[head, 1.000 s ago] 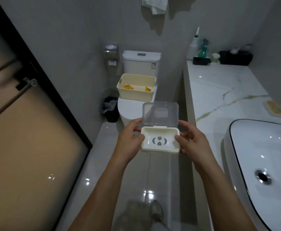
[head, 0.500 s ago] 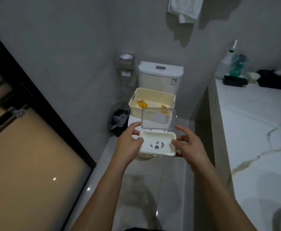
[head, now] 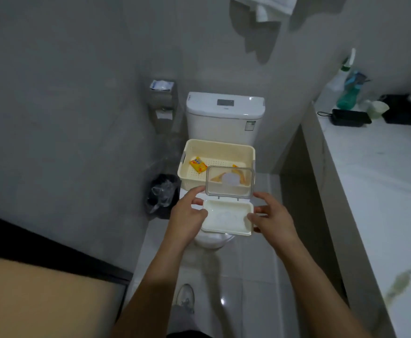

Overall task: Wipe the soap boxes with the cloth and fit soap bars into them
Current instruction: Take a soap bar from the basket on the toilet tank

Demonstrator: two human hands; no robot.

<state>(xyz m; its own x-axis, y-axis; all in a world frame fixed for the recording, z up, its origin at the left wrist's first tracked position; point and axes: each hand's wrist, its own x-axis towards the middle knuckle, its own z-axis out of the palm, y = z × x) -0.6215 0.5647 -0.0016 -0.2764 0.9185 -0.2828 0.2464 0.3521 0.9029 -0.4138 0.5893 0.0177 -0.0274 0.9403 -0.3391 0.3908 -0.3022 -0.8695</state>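
Gripping cream soap box (head: pixel 226 219) from both sides: left hand (head: pixel 187 215) curling round its left end, thumb lying on the near-left rim, fingers reaching under and behind; right hand (head: pixel 274 217) pinching the right end, thumb on the rim, other fingers spread loosely behind. Hanging in mid-air, above the toilet seat (head: pixel 210 241), just near of the basket. Standing up from the far edge on its hinge: clear lid (head: pixel 229 181), a round pale sticker showing through it. Box inside looking bare, faint drain cut-outs blurred.

Sitting on the closed toilet, just far of the box: cream basket (head: pixel 218 148), holding one yellow-wrapped soap bar (head: pixel 198 164) at its left and a second soap bar (head: pixel 238 172) at its right, half hidden behind the lid.

Standing far behind: toilet tank (head: pixel 225 113). Hanging on the left wall: paper holder (head: pixel 163 98). Sitting on the floor left of the toilet: black bin (head: pixel 161 193) with plastic liner. Running along the right: marble counter (head: pixel 382 191), bottles (head: pixel 348 89) and dark trays (head: pixel 349 117) at its far end. Hanging at top: white cloth (head: pixel 268 6). Showing at bottom: one shoe (head: pixel 185 297) on the tiled floor.
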